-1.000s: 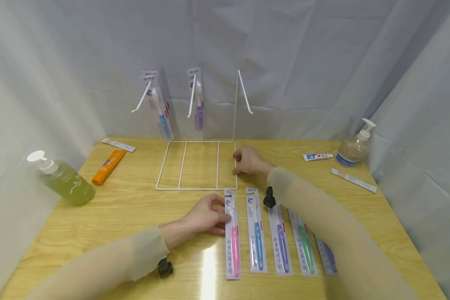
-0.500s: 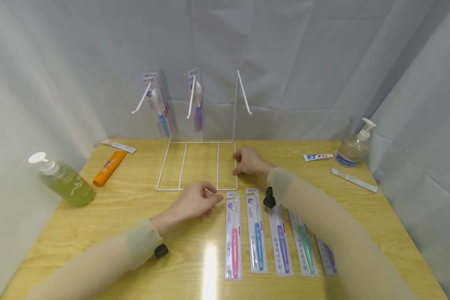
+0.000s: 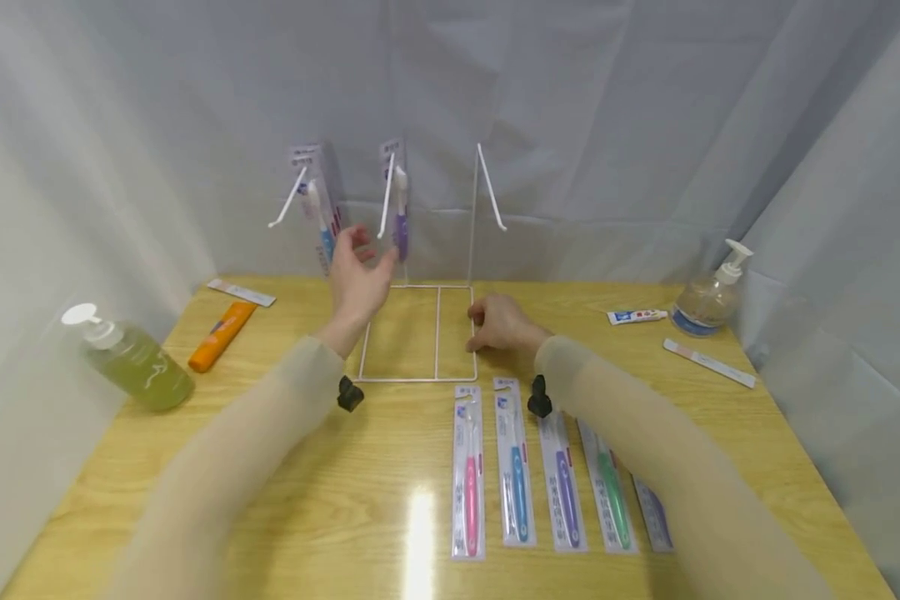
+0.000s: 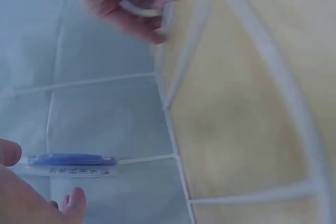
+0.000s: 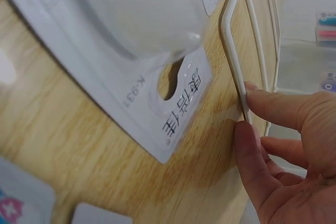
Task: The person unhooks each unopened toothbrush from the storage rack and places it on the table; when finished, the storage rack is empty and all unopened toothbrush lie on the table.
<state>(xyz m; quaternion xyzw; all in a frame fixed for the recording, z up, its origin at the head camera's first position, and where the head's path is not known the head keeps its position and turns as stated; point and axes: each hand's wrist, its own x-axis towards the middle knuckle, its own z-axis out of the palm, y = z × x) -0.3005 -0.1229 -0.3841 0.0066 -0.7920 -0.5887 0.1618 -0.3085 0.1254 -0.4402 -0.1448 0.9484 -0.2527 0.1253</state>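
My left hand (image 3: 358, 271) is raised over the white wire rack (image 3: 437, 333), fingers spread and empty, between the hanging blue toothbrush pack (image 3: 322, 217) and the hanging purple toothbrush pack (image 3: 397, 208). In the left wrist view the blue pack (image 4: 71, 159) lies just past my fingers (image 4: 73, 203). My right hand (image 3: 495, 323) holds the rack's base at its right edge; its index fingertip (image 5: 262, 103) and thumb meet at the wire (image 5: 233, 51). The rack's right hook (image 3: 489, 187) is bare. Several toothbrush packs lie in a row at the front, starting with a pink one (image 3: 468, 475).
A green pump bottle (image 3: 131, 358) and an orange tube (image 3: 220, 335) sit at the left. A clear pump bottle (image 3: 708, 292), a small toothpaste tube (image 3: 636, 315) and a flat strip (image 3: 708, 362) sit at the right. Grey curtains close in the table.
My left hand left the top of the pink pack on the table and rose forward to the hanging packs. The right hand stayed on the rack's edge.
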